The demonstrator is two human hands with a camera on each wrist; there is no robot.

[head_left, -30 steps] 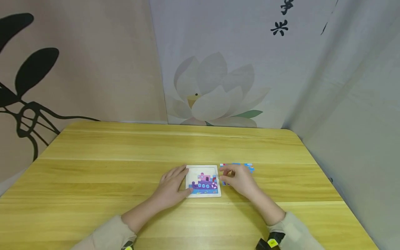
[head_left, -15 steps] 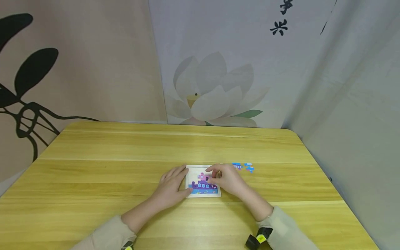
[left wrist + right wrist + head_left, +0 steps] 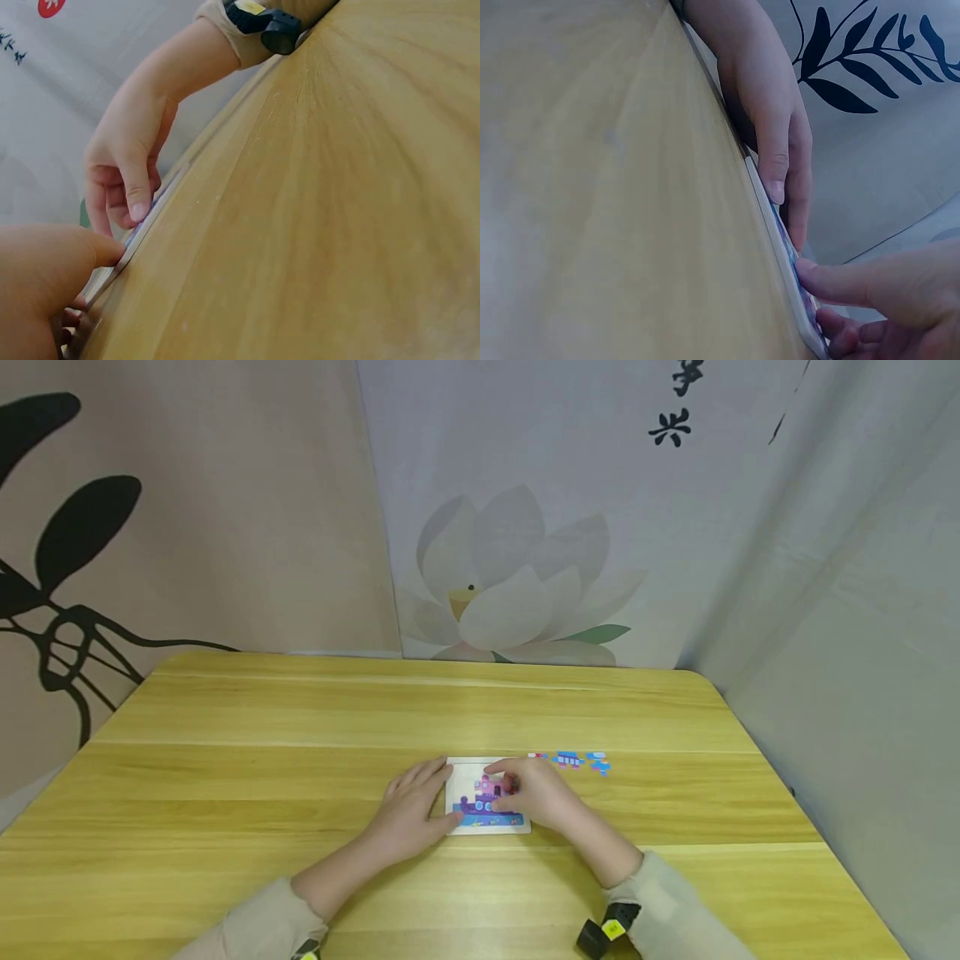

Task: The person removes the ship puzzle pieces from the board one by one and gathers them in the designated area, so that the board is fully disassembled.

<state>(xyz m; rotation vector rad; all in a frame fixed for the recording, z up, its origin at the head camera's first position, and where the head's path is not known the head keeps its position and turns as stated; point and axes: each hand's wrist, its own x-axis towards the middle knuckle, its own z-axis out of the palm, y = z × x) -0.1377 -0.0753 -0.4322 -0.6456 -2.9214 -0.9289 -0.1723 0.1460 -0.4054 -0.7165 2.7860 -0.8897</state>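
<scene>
A jigsaw puzzle with a purple and pink boat (image 3: pixel 480 797) lies in a white frame (image 3: pixel 487 830) on the table. At the frame's left edge rests my left hand (image 3: pixel 411 812), its fingers laid along the side and the thumb on the front left corner. My right hand (image 3: pixel 543 793) is over the puzzle's right side, index finger and thumb bent and apart at the boat. Whether a piece is between them is hidden. In the right wrist view the right thumb (image 3: pixel 832 283) touches the puzzle's surface, with the other fingers curled behind it.
Several loose puzzle pieces (image 3: pixel 568 759) lie to the right of the frame, behind my right hand. The wooden table (image 3: pixel 300 718) reaches back to a curtain (image 3: pixel 525 485) printed with a lotus.
My right hand has moved left from the loose pieces onto the puzzle, and the gap between its thumb and index finger has widened. The left hand and the frame have stayed in place.
</scene>
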